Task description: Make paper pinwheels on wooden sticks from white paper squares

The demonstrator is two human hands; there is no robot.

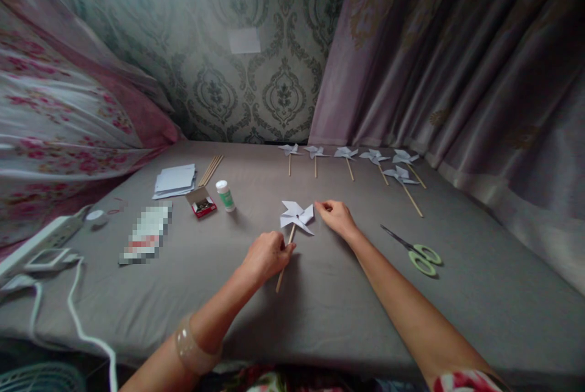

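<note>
My left hand [270, 253] is closed around the wooden stick of a white paper pinwheel [290, 216], between thumb and fingers. The stick slants up to the right, with its lower end poking out below the hand. A small dark spot marks the pinwheel's centre. Close to the right-hand blade is my right hand [337, 216], its fingers drawn together in a pinch. Whether the fingertips touch the blade, or hold something small, I cannot make out. Scissors [423, 258] with green handles lie right of my right forearm.
Several finished pinwheels [346, 154] lie at the back right. Toward the left are stacked white paper [175, 180], wooden sticks [211, 170], an open red box [203, 206] of small pieces, a glue stick [225, 197], a blurred-out packet [147, 232] and a power strip [46, 239] with cables.
</note>
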